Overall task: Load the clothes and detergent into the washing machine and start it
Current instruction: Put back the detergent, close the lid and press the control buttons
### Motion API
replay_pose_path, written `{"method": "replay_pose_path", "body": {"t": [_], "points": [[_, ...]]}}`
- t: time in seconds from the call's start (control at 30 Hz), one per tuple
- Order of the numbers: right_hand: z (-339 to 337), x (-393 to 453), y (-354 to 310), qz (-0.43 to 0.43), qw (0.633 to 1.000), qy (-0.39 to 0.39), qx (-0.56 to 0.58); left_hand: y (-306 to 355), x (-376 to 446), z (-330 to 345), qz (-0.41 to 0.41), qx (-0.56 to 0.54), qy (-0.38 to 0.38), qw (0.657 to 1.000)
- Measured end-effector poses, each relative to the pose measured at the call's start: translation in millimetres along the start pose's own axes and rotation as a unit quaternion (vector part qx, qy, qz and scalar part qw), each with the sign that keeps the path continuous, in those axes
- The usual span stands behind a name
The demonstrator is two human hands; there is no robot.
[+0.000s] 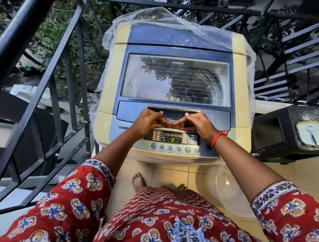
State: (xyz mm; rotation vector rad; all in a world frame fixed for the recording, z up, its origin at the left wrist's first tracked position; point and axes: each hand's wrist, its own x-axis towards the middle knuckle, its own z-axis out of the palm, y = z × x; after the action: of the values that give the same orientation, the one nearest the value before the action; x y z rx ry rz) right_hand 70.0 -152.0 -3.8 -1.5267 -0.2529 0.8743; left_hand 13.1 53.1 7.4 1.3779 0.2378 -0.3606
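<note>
A cream and blue top-loading washing machine [107, 125] stands in front of me, its glass lid [174, 77] down. Through the glass only the steel drum shows. My left hand [147, 122] and my right hand [199, 123] sit side by side at the lid handle recess [173, 113] on the lid's front edge. Thumbs rest in the recess and fingers curl over the edge below it. Just under my hands, the control panel [174, 141] is lit and shows a green "F". I see no clothes or detergent.
A clear plastic cover [146, 19] is pushed back over the machine's rear. A black metal railing [68, 74] runs along the left, stairs [293, 51] rise at the right. A black wicker stand [275, 130] holds a metal tray with a spoon. A clear basin [228, 190] lies on the tiled floor.
</note>
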Motion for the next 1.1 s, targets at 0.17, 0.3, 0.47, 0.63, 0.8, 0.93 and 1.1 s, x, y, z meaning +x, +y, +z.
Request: {"method": "replay_pose_path", "body": {"t": [0.17, 0.3, 0.47, 0.63, 0.8, 0.93, 1.1], "points": [[1.3, -1.5, -3.4, -0.001, 1.0, -0.004, 0.003, -3.4, 2.6, -2.3, -0.004, 0.014, 0.005, 1.0], [1.1, -1.2, -3.0, 0.002, 1.0, -0.002, 0.006, -5.2, 3.9, -3.4, -0.004, 0.022, 0.008, 1.0], [1.0, 0.6, -2.6, 0.005, 1.0, -0.004, 0.007, -5.6, 4.9, -3.8, -0.011, 0.021, 0.001, 1.0], [0.1, 1.3, -1.1, 0.004, 1.0, -0.002, 0.0, -5.8, 5.7, -4.2, -0.01, 0.02, 0.005, 1.0], [-0.2, 1.9, -0.6, 0.009, 1.0, -0.002, 0.006, -4.7, 5.2, -2.8, -0.015, 0.02, -0.002, 1.0], [-0.5, 2.1, -0.4, 0.008, 1.0, -0.001, 0.003, -3.6, 3.7, -2.5, -0.011, 0.027, 0.001, 1.0], [-0.8, 1.4, -0.8, 0.007, 1.0, 0.002, -0.005, -5.4, 4.2, -4.4, -0.007, 0.031, 0.002, 0.999]]}}
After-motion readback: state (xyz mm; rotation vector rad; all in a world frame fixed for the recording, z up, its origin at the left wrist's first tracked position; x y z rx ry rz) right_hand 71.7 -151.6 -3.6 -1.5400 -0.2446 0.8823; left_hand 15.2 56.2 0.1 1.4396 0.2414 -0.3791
